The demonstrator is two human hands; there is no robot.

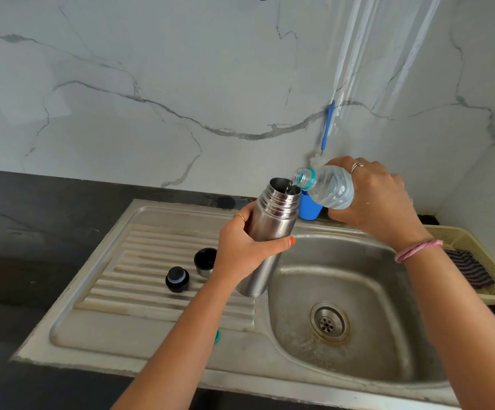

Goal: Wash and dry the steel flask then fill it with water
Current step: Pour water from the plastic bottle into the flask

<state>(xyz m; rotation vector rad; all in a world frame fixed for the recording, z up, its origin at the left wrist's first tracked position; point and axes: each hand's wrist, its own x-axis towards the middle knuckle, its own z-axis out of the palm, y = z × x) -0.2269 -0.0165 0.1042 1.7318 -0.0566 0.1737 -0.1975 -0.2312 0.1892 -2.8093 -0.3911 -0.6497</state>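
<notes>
Water is being poured from a plastic bottle (327, 187) into the steel flask (272, 226).

At frame centre the flask is gripped around its body by the left hand (246, 250), held upright over the sink (358, 306) edge. The tilted bottle is clasped by the right hand (373, 199), its mouth over the flask's opening. A black stopper (177, 279) and cup lid (205, 261) are seen on the drainboard (139, 261), left of centre.

Drainboard (151, 318) front part bare; stopper (177, 279) and cup lid (205, 261) stand mid-board; basin (358, 291) open below hands.
</notes>
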